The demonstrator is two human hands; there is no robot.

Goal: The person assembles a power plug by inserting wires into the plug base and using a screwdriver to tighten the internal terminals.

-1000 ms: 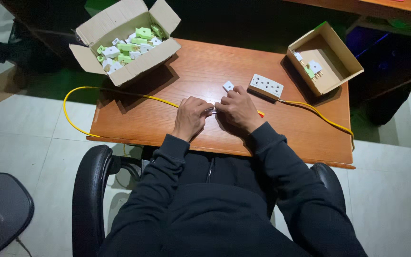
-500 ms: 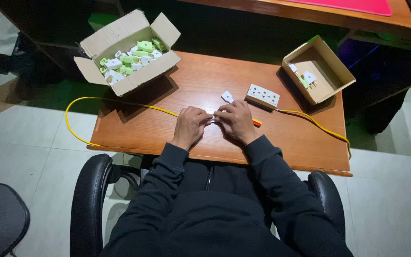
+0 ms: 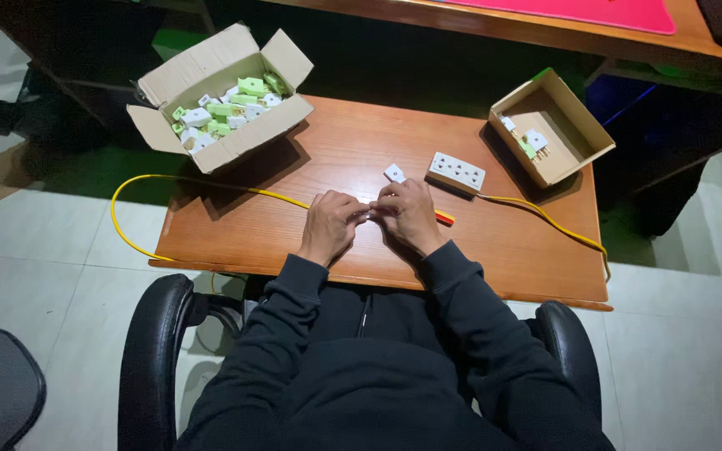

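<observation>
Seated at a small wooden table, the person has both hands drawn together at the near middle of the top. The left hand and right hand are each curled, fingertips meeting around a small pale part pinched between them; the part is nearly all hidden, so its kind cannot be confirmed, nor how firmly either hand grips it. A red-and-yellow tool tip shows just beside the right hand, lying on the table; whether that hand touches it cannot be told. A loose white plug piece sits just beyond the hands, and a white socket strip lies near it, its yellow cable running off the right edge. A second run of yellow cable loops off the left edge toward the floor. Risks noted: the pinched part is small and held at fingertips only, so a slip could drop it into the lap or onto the tiled floor. The hanging loop could catch on the chair arm and drag whatever it is joined to. The large open carton of green and white plugs overhangs the far left corner and could tip if nudged. The smaller carton sits close to the right edge likewise.
</observation>
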